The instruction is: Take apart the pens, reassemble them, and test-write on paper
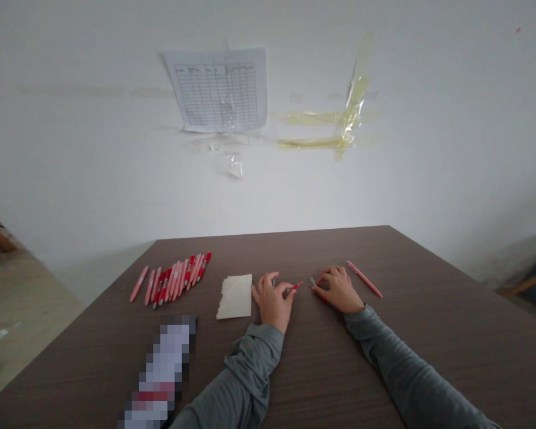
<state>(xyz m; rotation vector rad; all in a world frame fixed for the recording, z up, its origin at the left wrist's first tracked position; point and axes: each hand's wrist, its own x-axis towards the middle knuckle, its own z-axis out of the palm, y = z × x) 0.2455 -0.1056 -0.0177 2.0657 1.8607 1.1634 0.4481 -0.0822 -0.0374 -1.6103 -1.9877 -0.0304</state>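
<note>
My left hand is closed, thumb and fingers pinching a slim red pen part that points to the right. Something small and grey shows among its fingers, too unclear to name. A short way to the right, my right hand is closed on another pen part, grey at the end that sticks out, with a bit of red under the fingers. The two parts are apart, low over the dark table. Beside my left hand lies a cream paper slip with a torn left edge. One pink pen rests just beyond my right hand.
A row of several pink and red pens lies at the table's back left. A blurred-out long object lies at the front left. The brown table meets a white wall with a taped printed sheet and yellowed tape strips.
</note>
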